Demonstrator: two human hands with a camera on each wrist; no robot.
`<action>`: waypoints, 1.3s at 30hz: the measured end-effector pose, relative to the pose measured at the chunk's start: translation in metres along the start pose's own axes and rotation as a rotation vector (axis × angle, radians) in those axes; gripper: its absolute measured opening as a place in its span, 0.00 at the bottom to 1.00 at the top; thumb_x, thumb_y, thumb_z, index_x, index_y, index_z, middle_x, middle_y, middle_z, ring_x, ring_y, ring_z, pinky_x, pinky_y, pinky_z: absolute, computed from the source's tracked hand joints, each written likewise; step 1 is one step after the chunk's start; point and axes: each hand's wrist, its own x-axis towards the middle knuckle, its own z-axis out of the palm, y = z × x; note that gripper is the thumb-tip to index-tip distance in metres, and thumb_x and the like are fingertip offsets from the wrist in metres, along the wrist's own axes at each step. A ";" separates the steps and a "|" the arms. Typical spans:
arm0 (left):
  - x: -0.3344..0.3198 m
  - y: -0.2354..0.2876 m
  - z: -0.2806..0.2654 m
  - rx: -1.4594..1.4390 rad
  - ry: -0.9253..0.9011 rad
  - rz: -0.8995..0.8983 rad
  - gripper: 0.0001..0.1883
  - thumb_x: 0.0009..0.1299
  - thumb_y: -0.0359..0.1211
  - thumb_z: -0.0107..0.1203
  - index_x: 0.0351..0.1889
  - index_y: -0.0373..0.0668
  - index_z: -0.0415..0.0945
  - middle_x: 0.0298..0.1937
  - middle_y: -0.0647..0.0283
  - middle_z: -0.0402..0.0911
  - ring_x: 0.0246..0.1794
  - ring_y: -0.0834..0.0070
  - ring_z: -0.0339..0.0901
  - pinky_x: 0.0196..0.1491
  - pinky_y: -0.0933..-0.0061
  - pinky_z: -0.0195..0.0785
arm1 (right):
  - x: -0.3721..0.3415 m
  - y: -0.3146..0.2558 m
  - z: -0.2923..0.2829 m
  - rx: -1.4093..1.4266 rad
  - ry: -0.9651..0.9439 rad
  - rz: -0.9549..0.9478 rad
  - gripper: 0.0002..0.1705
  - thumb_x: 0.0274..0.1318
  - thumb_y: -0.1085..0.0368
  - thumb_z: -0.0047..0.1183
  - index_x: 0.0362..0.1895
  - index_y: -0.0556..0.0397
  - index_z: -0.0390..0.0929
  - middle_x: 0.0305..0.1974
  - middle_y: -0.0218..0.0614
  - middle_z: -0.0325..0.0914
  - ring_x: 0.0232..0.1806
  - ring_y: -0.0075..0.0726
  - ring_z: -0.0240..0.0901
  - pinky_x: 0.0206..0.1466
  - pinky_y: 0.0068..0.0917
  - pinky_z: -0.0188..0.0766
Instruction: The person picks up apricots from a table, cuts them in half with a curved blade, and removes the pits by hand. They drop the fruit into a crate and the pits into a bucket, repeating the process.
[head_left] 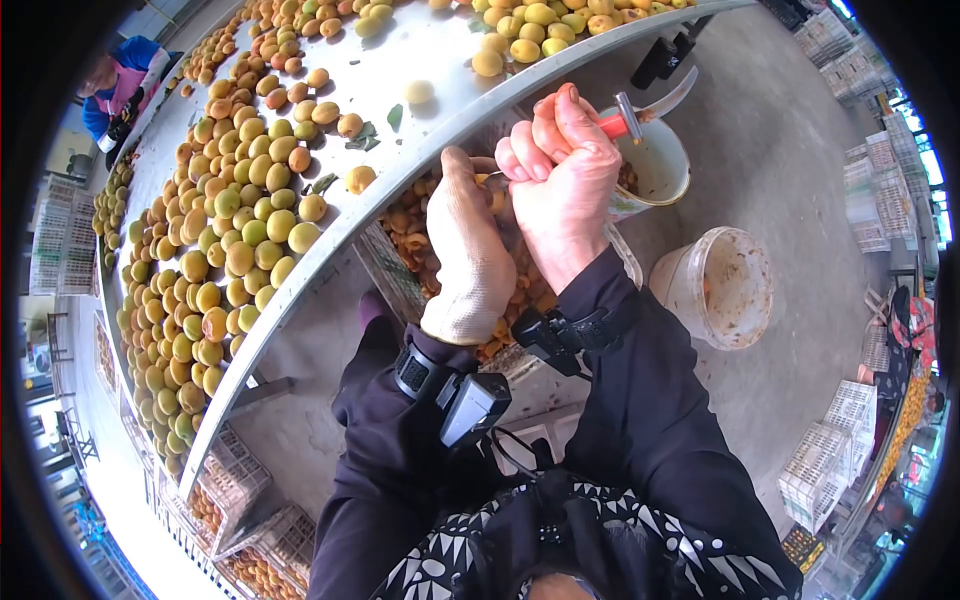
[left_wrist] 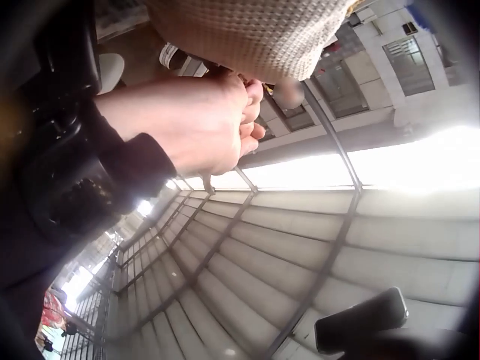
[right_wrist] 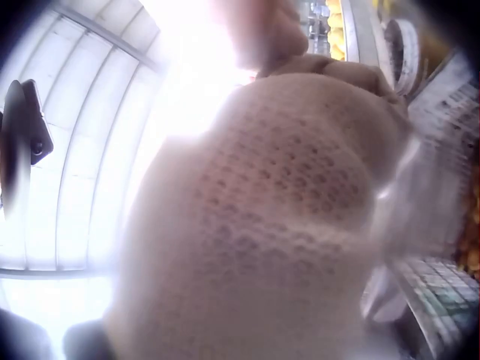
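Note:
In the head view my left hand (head_left: pixel 465 250), in a pale knit glove with stained fingertips, curls around an apricot (head_left: pixel 494 198) that is mostly hidden. Close against it, my bare right hand (head_left: pixel 562 165) grips a red-handled tool (head_left: pixel 614 126) with a metal piece at its outer end. A thin metal part runs from the right fist toward the gloved fingers. Below both hands, a crate (head_left: pixel 385 262) holds cut apricots (head_left: pixel 408 222). The left wrist view shows the right fist beside the knit glove; the glove fills most of the right wrist view.
Whole apricots (head_left: pixel 240 200) cover much of the metal-rimmed table (head_left: pixel 340 180), with a few leaves. To the right stand a bucket (head_left: pixel 665 180) with a curved blade (head_left: pixel 675 95) at its rim and a stained white bucket (head_left: pixel 690 290). Another person (head_left: pixel 125 90) works across the table.

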 end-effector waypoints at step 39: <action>0.002 0.021 -0.039 0.437 -0.384 0.177 0.25 0.80 0.49 0.41 0.43 0.36 0.78 0.35 0.66 0.80 0.33 0.81 0.74 0.39 0.77 0.70 | -0.042 -0.019 -0.030 -1.610 -0.873 -0.599 0.19 0.37 0.73 0.65 0.36 0.53 0.73 0.29 0.36 0.73 0.29 0.42 0.76 0.31 0.33 0.74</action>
